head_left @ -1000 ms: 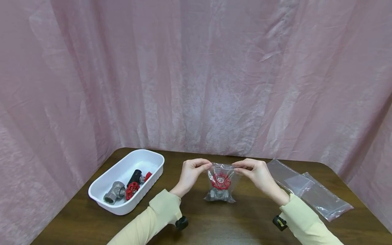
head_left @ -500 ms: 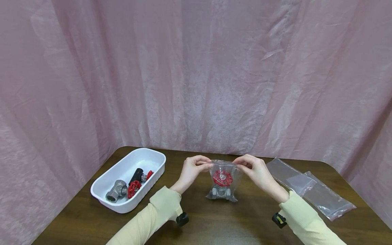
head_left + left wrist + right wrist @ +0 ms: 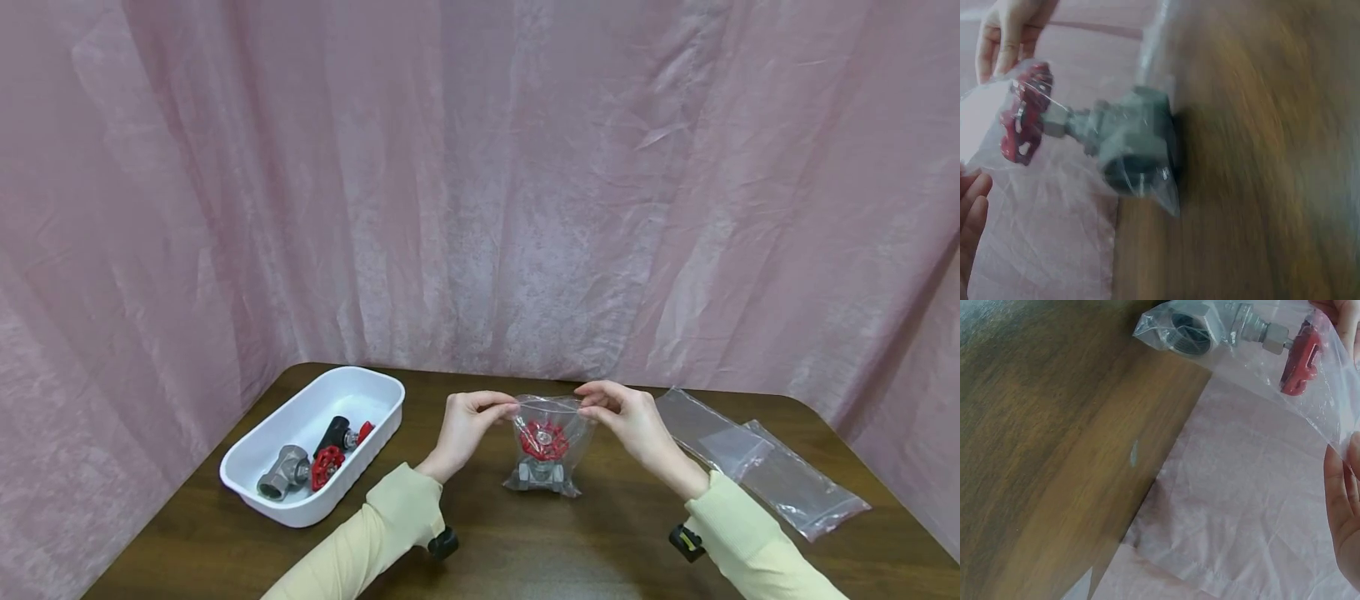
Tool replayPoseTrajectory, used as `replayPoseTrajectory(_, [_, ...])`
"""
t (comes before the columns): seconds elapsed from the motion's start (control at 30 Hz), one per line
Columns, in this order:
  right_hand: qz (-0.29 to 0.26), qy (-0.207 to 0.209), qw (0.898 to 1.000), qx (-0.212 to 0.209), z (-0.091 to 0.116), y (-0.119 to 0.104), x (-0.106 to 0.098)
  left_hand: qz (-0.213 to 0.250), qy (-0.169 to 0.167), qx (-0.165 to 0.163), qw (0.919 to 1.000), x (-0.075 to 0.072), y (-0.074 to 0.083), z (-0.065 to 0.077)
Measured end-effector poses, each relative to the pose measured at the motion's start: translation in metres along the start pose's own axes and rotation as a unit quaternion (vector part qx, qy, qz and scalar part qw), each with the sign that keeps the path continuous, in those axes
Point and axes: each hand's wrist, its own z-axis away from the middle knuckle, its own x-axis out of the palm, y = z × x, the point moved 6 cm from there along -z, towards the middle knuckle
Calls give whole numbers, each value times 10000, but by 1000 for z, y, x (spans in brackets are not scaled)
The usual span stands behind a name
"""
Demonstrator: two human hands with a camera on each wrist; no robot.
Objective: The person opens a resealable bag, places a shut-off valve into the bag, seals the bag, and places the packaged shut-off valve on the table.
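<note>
A clear plastic bag (image 3: pixel 568 477) stands in the middle of the table with a gate valve (image 3: pixel 542 473) inside it. The valve is upright, its red handwheel (image 3: pixel 1025 115) on top and its grey metal body (image 3: pixel 1135 128) at the bottom of the bag. My left hand (image 3: pixel 467 429) pinches the bag's top left corner between thumb and fingers. At the top right corner, my right hand (image 3: pixel 628 423) pinches the bag the same way. The bag's mouth spans between both hands, above the handwheel. In the right wrist view the valve's threaded opening (image 3: pixel 1191 332) shows through the film.
A white plastic tub (image 3: pixel 247 437) at the left holds a grey valve (image 3: pixel 285 472) with a red handwheel and a black-bodied valve (image 3: pixel 333 433). Flat clear bags (image 3: pixel 802 483) lie overlapping on the right of the wooden table (image 3: pixel 540 558). A pink curtain (image 3: pixel 480 208) hangs behind.
Both hands keep hold of the bag's top corners. The right hand has shifted slightly up, and the bag's mouth looks a little wider than a second ago.
</note>
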Motion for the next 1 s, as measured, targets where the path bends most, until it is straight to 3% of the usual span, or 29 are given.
replayPoseTrajectory(0.1, [17, 11, 10000, 12, 1, 1, 0, -111, -42, 228, 9997, 0, 2, 1])
replayPoseTrajectory(0.33, [-28, -21, 10000, 92, 3, 1, 0, -96, -26, 266, 9996, 0, 2, 0])
replayPoseTrajectory(0.53, [74, 3, 10000, 46, 3, 0, -2, -630, -32, 560, 9964, 2, 12, -1])
replayPoseTrajectory(0.9, [263, -519, 9973, 449, -7, -1, 8, -1029, 75, 841, 9911, 4, 18, -2])
replayPoseTrajectory(1.0, [444, -700, 9960, 337, -14, -8, 15, -1051, 98, 815, 9911, 4, 18, -2])
